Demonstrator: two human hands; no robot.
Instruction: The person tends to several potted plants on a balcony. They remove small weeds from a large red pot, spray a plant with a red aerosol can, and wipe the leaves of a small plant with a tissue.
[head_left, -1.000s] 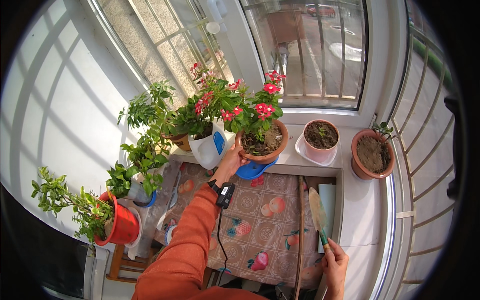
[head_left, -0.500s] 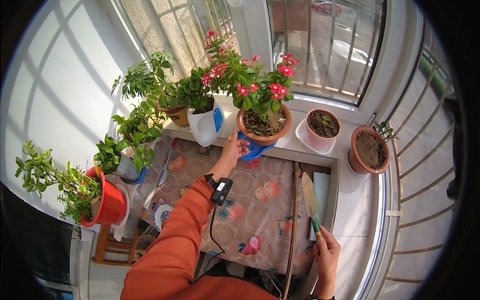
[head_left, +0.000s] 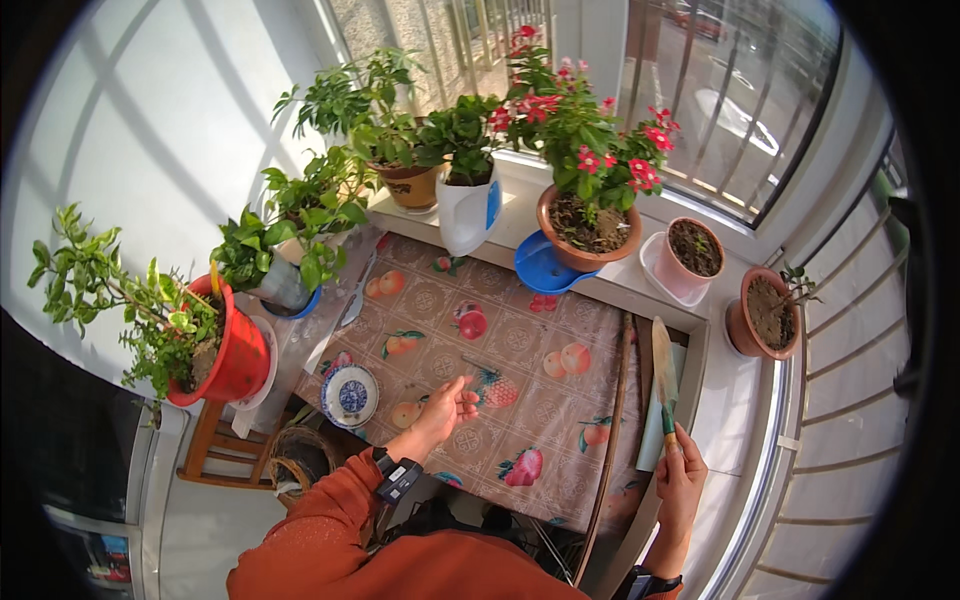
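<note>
My right hand (head_left: 680, 480) grips the green handle of a garden trowel (head_left: 663, 380), its long, soil-stained blade pointing away from me. Over the fruit-patterned tablecloth (head_left: 480, 300), my left hand (head_left: 440, 415) hovers with fingers loosely spread and nothing in them. A blue-and-white saucer (head_left: 351, 396) lies left of that hand. Beyond, on the ledge, a brown pot (head_left: 598, 255) holds a plant with red flowers (head_left: 610, 150), and a blue dish (head_left: 548, 268) sticks out from beneath it. A thin wooden stick (head_left: 610, 430) lies along the table's right side, beside the trowel.
On the right ledge stand a pink pot (head_left: 693, 255) with a seedling and a brown pot (head_left: 765, 318). A cut white plastic jug (head_left: 468, 215) holds a plant at the back. At left are a red pot (head_left: 225, 350) and a wooden chair (head_left: 225, 445). Barred windows border the ledge.
My left hand has drawn back toward me from beside the blue dish to above the tablecloth. The head view has shifted. My right hand keeps hold of the trowel.
</note>
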